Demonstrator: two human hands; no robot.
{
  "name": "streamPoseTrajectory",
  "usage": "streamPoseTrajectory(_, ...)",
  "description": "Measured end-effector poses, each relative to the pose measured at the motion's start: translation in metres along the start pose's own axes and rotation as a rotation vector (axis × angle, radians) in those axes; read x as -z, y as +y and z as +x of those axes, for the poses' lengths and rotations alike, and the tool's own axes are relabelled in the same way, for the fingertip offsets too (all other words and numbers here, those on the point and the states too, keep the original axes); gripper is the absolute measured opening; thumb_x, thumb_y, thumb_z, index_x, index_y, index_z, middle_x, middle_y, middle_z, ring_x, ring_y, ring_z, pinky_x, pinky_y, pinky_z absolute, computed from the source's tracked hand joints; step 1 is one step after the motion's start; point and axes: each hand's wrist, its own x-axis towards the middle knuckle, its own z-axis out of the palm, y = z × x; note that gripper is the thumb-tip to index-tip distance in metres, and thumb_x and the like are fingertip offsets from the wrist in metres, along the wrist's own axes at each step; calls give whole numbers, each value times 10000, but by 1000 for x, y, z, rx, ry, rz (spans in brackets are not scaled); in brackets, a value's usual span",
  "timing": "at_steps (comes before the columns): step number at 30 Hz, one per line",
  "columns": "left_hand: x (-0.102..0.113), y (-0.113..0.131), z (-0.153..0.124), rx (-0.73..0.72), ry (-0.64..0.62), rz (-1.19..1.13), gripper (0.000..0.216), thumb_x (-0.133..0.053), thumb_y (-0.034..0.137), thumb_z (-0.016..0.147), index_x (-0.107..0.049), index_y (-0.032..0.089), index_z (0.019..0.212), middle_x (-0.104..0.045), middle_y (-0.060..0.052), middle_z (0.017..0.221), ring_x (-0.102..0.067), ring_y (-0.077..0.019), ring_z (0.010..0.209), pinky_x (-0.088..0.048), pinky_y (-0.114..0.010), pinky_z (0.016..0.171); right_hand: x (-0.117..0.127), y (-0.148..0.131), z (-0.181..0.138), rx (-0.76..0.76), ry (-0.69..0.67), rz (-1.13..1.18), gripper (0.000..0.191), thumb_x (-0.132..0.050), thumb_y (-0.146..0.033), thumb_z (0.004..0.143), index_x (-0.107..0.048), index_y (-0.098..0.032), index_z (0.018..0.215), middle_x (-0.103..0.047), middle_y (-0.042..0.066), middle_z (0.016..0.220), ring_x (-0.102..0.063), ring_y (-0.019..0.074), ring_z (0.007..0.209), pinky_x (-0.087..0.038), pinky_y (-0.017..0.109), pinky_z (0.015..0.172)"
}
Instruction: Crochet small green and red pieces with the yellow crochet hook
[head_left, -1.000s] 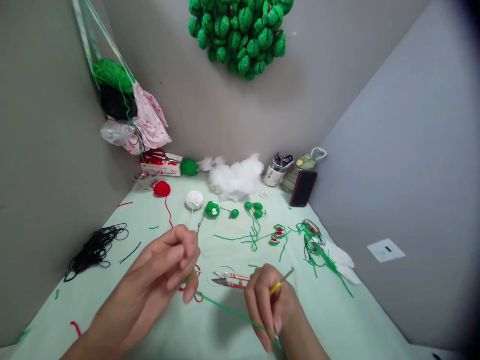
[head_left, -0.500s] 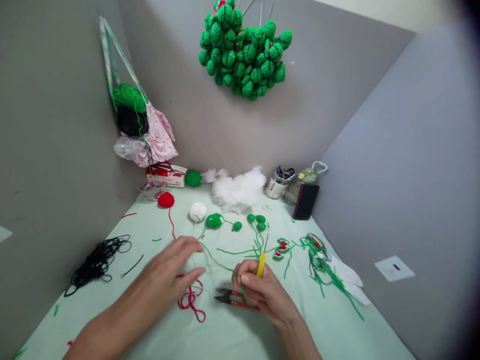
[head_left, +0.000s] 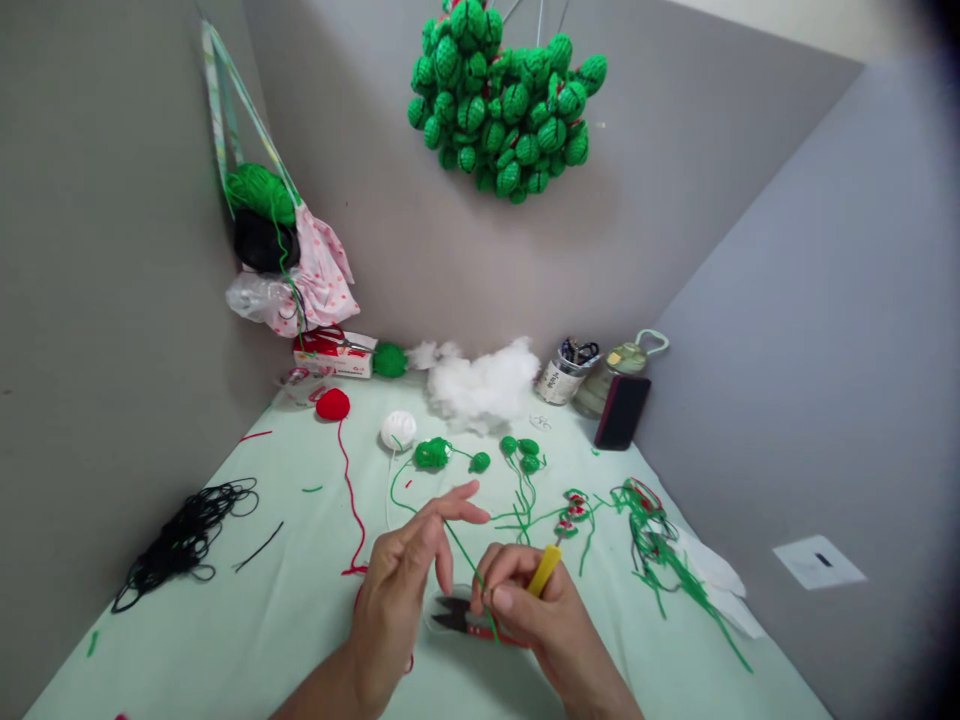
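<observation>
My left hand [head_left: 409, 570] is raised over the cloth with its fingers stretched out and apart. Green yarn [head_left: 466, 555] passes by its fingers and runs down to my right hand [head_left: 517, 595]. That hand is closed, pinching the yarn between thumb and fingertips while also gripping a yellow-handled crochet hook [head_left: 545, 570], whose thin metal shaft points up and away. A short yarn tail hangs below the pinch. Under my right hand lie thread snips [head_left: 454, 614] with dark blades and red handles, partly covered. Behind, the green yarn ball [head_left: 433, 453] lies beside a small green crocheted ball [head_left: 479, 462].
Red yarn [head_left: 333, 404], white yarn [head_left: 398, 430] and white stuffing [head_left: 484, 385] lie toward the back. Black cord [head_left: 187, 535] is at left; green scraps [head_left: 660, 540] and a phone [head_left: 622, 412] are at right. Green crocheted balls [head_left: 510, 110] hang above.
My left hand has moved right, closer to my right hand, and turned with its fingers stretched rightward. The hook has tilted further right. The view has shifted slightly.
</observation>
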Motion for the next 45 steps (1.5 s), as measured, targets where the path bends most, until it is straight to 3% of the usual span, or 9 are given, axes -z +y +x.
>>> streamPoseTrajectory(3, 8, -10, 0, -292, -52, 428, 466, -410, 292, 1058, -641, 206, 663, -730, -105, 1275, -427, -313, 1483, -162, -574, 1283, 0, 2, 3, -1, 89, -14, 272, -860, -403, 748, -720, -174, 703, -679, 15, 701, -346, 43, 482, -214, 212, 448)
streamPoseTrajectory(5, 10, -16, 1, -358, -58, 589, 324, -459, 212, 1032, -740, 210, 870, -697, -100, 1341, -381, -298, 1511, -143, -565, 1288, 2, 5, 6, 18, 166, -50, 259, -851, -405, 762, -726, -182, 719, -683, 9, 731, -360, 47, 501, -233, 211, 453)
streamPoseTrajectory(8, 8, -19, 2, -211, -50, 536, 251, -535, 251, 1010, -761, 233, 1117, -685, -99, 1342, -423, -299, 1478, -316, -510, 1234, 6, 10, 10, 56, 266, -151, 219, -836, -395, 785, -745, -199, 744, -694, 13, 764, -470, 77, 594, -332, 213, 526)
streamPoseTrajectory(11, 6, -16, 3, 65, -3, 324, 295, -599, 373, 982, -769, 246, 1187, -717, -89, 1149, -641, -279, 1202, -531, -407, 1031, 8, 12, 11, 68, 308, -253, 205, -815, -398, 804, -751, -210, 752, -699, 23, 791, -532, 113, 686, -392, 235, 602)
streamPoseTrajectory(15, 8, -11, 4, 343, 10, 97, 345, -671, 428, 939, -765, 271, 1231, -687, -28, 936, -693, -216, 982, -571, -339, 951, 4, 11, 10, 42, 326, -343, 183, -780, -380, 824, -734, -214, 762, -686, 30, 800, -552, 144, 739, -377, 247, 577)
streamPoseTrajectory(20, 8, -18, 6, 385, 48, -17, 389, -800, 343, 832, -770, 263, 1212, -689, -5, 921, -676, -174, 906, -580, -291, 903, -1, 12, 10, 43, 310, -394, 178, -743, -366, 847, -706, -217, 756, -667, 26, 815, -562, 149, 744, -390, 253, 573)
streamPoseTrajectory(25, 8, -23, 6, 485, 52, -122, 489, -804, 329, 830, -704, 233, 1299, -687, 5, 898, -675, -154, 871, -582, -286, 890, -2, 11, 12, 42, 308, -407, 167, -734, -365, 841, -723, -221, 758, -674, 26, 831, -538, 134, 693, -369, 255, 549)
streamPoseTrajectory(36, 6, -15, 6, 498, 132, -131, 504, -810, 321, 826, -687, 208, 1302, -651, 7, 864, -663, -158, 838, -562, -283, 857, -5, 8, 10, 13, 321, -415, 152, -802, -369, 770, -765, -231, 821, -621, -13, 798, -369, 72, 538, -315, 267, 524)
streamPoseTrajectory(45, 3, -25, -1, 487, 96, -228, 461, -788, 288, 852, -688, 218, 1296, -630, 18, 879, -648, -125, 823, -536, -248, 838, -9, 8, 7, 49, 360, -423, 156, -735, -356, 833, -725, -211, 778, -653, 18, 789, -550, 140, 695, -383, 268, 581)
